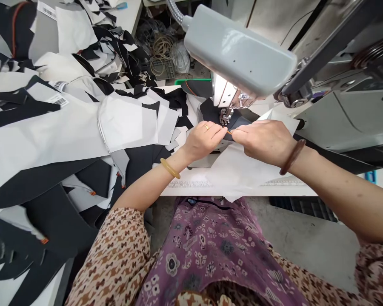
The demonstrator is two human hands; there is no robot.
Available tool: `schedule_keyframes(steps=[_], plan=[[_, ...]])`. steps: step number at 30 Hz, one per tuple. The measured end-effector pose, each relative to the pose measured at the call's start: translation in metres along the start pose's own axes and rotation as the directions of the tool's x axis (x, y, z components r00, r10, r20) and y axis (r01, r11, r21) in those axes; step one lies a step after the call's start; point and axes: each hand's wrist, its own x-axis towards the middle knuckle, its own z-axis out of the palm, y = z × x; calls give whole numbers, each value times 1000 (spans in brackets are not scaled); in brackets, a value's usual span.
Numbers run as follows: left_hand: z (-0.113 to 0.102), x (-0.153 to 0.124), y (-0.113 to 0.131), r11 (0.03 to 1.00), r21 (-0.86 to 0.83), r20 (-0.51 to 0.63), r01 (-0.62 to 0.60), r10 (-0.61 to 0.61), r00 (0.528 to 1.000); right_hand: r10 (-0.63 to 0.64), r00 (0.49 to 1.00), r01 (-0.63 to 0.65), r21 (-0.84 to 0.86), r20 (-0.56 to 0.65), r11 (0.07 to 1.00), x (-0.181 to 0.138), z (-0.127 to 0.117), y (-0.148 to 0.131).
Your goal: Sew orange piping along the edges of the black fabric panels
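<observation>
Just in front of the sewing machine's presser foot [225, 117], both hands are close together with fingertips pinched. A short bit of orange cord [229, 132] shows between them. My left hand [204, 138], with a ring, grips its left end; my right hand [263, 138] grips its right end. Dark fabric [210, 109] lies under the foot and behind my fingers. A white fabric piece [239, 170] spreads below my right hand and hangs slightly over the table's front edge. My fingers hide the rest of the cord.
The machine's grey head cover [239, 51] overhangs my hands. Heaped white and black fabric pieces [127, 121] fill the left side, some with orange-tipped ends. A printed ruler [191, 184] runs along the table's front edge. Coiled cord [162, 53] lies behind the table.
</observation>
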Motion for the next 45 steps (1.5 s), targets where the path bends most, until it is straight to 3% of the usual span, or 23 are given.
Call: schedule_keyframes(steps=[7, 11, 14, 19, 23, 28, 31, 35, 38, 42, 45], plan=[[7, 2, 11, 995, 44, -114, 92, -86, 990, -63, 997, 64, -26, 34, 998, 5, -6, 9], [10, 2, 12, 991, 74, -151, 113, -101, 983, -58, 998, 57, -23, -14, 998, 7, -4, 9], [10, 1, 6, 992, -5, -72, 128, -128, 989, -36, 999, 36, 1, -29, 999, 6, -5, 6], [2, 9, -9, 959, -213, 220, 187, -140, 965, 113, 993, -112, 41, -25, 993, 7, -12, 3], [0, 18, -14, 932, -277, 306, 234, -146, 941, 265, 962, -255, 125, -68, 959, 14, -14, 3], [4, 25, -4, 865, -250, 331, 435, -346, 878, 301, 952, -289, 143, -65, 946, 19, -16, 1], [6, 26, 1, 859, -217, 322, 463, -385, 865, 300, 952, -290, 133, -55, 948, 18, -20, 1], [15, 17, 5, 858, -186, 307, 479, -412, 858, 209, 976, -200, 128, -59, 971, 12, -24, -7], [20, 1, 4, 889, -182, 233, 420, -376, 897, 94, 994, -91, 60, -53, 994, 7, -16, -22], [15, -17, -5, 960, -257, 135, 108, -75, 988, -62, 982, 51, -63, -181, 997, 1, 9, -38], [8, -18, -9, 976, -210, 29, -64, 72, 997, -106, 949, 71, -125, -295, 990, -3, 23, -38]])
